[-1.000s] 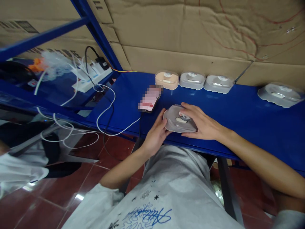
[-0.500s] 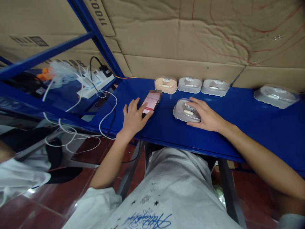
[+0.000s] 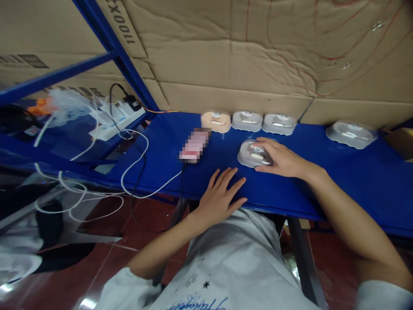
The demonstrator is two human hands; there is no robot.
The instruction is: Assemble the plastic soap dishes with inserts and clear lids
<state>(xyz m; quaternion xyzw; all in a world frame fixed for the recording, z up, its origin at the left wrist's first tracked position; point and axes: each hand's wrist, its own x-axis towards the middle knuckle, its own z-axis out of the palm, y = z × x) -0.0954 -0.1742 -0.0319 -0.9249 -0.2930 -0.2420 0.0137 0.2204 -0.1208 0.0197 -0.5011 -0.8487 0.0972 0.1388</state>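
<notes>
A grey oval box with a clear lid (image 3: 251,158) rests on the blue table, a white oblong piece on its front and a round sticker on top. My right hand (image 3: 279,159) is closed around its right end, thumb in front and fingers behind. Over the table's front edge, my left hand (image 3: 222,193) is open with fingers spread, holding nothing, to the left of and nearer me than the box. A phone (image 3: 195,146) with a pixelated pinkish screen lies beyond the left hand.
Along the cardboard wall stand a peach box (image 3: 215,122), two grey boxes (image 3: 247,122) and another grey box (image 3: 350,134) farther right. White cables (image 3: 146,148) loop over the table's left edge near a power strip (image 3: 118,122). A blue frame post (image 3: 119,64) rises at left.
My left hand has left the phone and moved right and toward me, its fingers spreading. My right hand stays on the grey box. The view has shifted slightly right.
</notes>
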